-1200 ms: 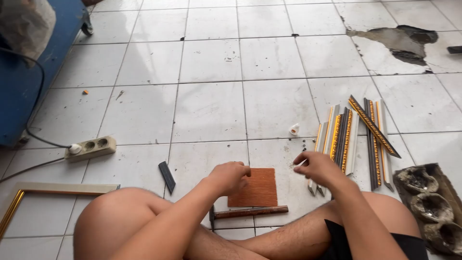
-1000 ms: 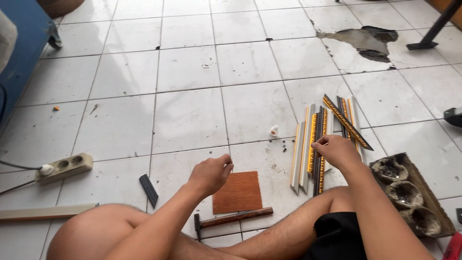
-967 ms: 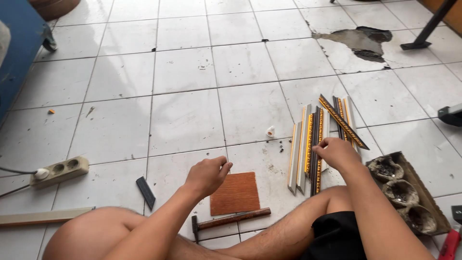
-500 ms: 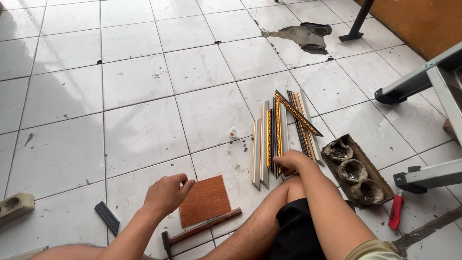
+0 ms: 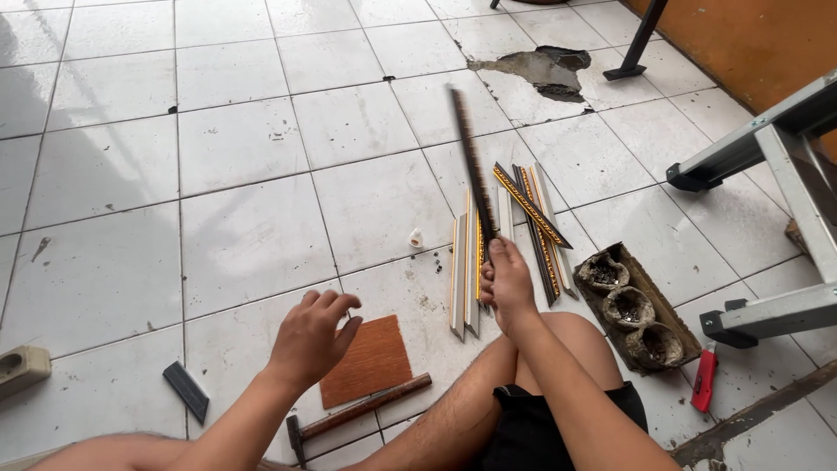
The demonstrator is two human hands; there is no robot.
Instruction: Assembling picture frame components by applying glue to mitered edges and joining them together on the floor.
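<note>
My right hand (image 5: 507, 281) grips the near end of a dark frame moulding strip (image 5: 471, 161) and holds it tilted up, pointing away over the floor. Under it lie several more moulding strips (image 5: 532, 222), pale and dark with gold trim, side by side on the tiles. My left hand (image 5: 312, 336) hovers open above the floor, fingers loosely curled, holding nothing. Just right of it lies a small brown wooden board (image 5: 368, 361), and a hammer (image 5: 362, 413) with a wooden handle rests along the board's near edge.
A dark tray with three round hollows (image 5: 635, 305) sits right of my knee, a red-handled tool (image 5: 704, 381) beside it. A small dark flat piece (image 5: 187, 391) and a power strip (image 5: 21, 368) lie at left. Metal ladder legs (image 5: 767, 218) stand right; a broken tile patch (image 5: 534, 70) lies ahead.
My right hand has taken one dark strip from the pile and raised it. My left hand has lifted slightly off the board. The view has swung to the right.
</note>
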